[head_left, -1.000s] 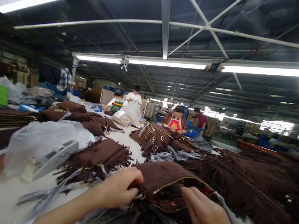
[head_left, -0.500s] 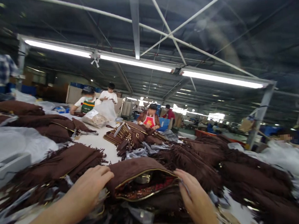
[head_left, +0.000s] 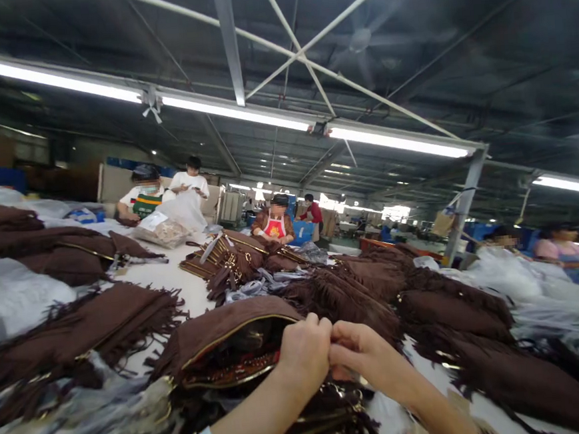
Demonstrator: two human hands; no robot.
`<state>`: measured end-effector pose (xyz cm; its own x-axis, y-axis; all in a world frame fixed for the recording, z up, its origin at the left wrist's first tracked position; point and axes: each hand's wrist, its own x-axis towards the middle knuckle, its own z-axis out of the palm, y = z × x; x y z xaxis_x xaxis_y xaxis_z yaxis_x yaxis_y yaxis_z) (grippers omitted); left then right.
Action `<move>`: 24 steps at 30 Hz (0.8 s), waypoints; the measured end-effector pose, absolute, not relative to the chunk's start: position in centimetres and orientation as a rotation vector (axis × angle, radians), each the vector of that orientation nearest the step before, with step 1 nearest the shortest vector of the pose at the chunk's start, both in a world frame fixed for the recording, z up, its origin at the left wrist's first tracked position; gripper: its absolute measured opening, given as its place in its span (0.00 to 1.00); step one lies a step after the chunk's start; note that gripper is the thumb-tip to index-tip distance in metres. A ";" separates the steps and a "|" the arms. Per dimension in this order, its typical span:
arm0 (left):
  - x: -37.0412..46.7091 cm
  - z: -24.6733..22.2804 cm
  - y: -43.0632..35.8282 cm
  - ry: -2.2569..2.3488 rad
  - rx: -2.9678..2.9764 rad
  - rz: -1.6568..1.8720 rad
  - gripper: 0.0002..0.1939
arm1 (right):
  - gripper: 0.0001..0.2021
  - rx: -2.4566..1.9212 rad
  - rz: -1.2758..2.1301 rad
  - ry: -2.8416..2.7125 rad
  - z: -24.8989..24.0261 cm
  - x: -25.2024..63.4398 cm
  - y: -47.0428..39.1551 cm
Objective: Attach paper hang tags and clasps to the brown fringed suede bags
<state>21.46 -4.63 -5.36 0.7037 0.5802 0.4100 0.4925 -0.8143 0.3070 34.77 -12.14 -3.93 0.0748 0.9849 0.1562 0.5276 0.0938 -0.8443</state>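
Note:
A brown suede-like handbag (head_left: 236, 309) lies in front of me, its gold-toothed zipper open and a patterned lining showing inside. My left hand (head_left: 306, 347) is closed at the right end of the zipper opening and covers that part of the bag. Right beside it, my right hand (head_left: 356, 351) has its thumb and fingers pinched together, nearly touching the left knuckles. What sits between the right fingertips is hidden. Below the hands hang gold zippers and metal clips (head_left: 341, 397) of more brown pieces.
Brown fringed bags (head_left: 92, 319) lie to the left and more bags (head_left: 452, 318) to the right. Straps with gold hardware (head_left: 230, 258) are piled ahead on the white table (head_left: 195, 291). Clear plastic wrapping (head_left: 19, 285) lies around. Several people work beyond.
Both hands have come together at the bag's right end; before, they were apart, one on each side of its opening. The left hand moved right across the bag. The view has shifted right.

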 end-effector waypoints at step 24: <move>21.4 -2.7 -3.6 0.865 2.772 0.734 0.08 | 0.07 -1.433 0.390 -1.665 -6.3 36.1 -9.1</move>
